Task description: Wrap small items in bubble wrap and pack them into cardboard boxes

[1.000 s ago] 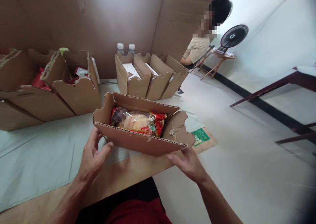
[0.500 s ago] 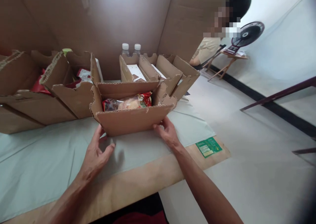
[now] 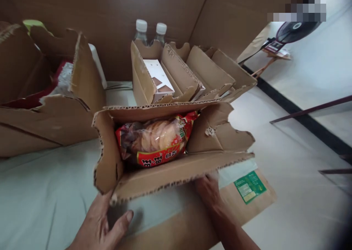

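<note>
An open-topped cardboard box [image 3: 176,173] with notched end walls stands in front of me, its opening facing me. Inside it lies a clear and red packet of round, pale biscuits [image 3: 159,140]. My left hand [image 3: 99,224] is at the box's lower left corner; the thumb is held apart, and the fingertips are hidden behind the cardboard. Under the right part of the front wall, my right hand [image 3: 210,191] supports the box, with most of its fingers out of sight.
Several cardboard boxes [image 3: 209,70] stand side by side behind, one holding a white carton [image 3: 158,77]. Two white-capped bottles [image 3: 141,31] are at the back. More boxes [image 3: 49,118] are on the left. A green printed card [image 3: 250,187] lies near the table's right edge.
The box appears larger and nearer, tipped so more of its inside and the packet show. Both hands have stayed with it, the right hand now further underneath. The view has shifted closer.
</note>
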Action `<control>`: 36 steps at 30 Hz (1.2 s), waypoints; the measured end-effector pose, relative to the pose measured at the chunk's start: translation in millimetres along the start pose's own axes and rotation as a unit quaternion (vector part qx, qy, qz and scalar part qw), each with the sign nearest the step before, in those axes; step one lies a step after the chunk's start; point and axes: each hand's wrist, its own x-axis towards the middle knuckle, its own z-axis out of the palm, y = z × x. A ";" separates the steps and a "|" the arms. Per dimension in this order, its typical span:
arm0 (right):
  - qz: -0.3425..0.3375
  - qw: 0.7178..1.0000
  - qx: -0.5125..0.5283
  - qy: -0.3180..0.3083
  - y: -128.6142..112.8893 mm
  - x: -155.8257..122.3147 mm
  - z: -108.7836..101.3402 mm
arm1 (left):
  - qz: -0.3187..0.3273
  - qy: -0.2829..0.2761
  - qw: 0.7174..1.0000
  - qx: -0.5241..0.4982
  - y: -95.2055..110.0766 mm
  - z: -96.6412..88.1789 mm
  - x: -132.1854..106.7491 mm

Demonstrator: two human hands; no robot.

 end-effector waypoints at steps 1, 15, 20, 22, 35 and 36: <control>0.008 1.000 0.011 0.006 -1.2 0.0 0.1 | 0.004 -0.007 1.000 0.000 -2.8 -1.5 -0.1; 0.082 0.996 0.022 0.040 -11.4 25.5 -3.1 | 0.070 -0.023 0.997 -0.034 34.3 -3.1 35.9; 0.093 0.992 -0.082 0.025 3.0 24.1 -8.3 | 0.033 -0.040 0.995 0.083 46.0 2.6 32.4; 0.046 0.986 -0.159 0.022 15.4 15.1 -14.4 | 0.041 -0.044 0.986 0.156 51.2 8.1 14.1; -0.490 0.822 -0.077 -0.280 -98.8 -136.7 124.1 | -0.050 0.345 0.933 0.091 -10.1 -166.1 -98.2; -0.499 0.800 -0.012 -0.332 -115.9 -148.0 137.2 | -0.098 0.422 0.893 0.126 -25.4 -192.4 -94.9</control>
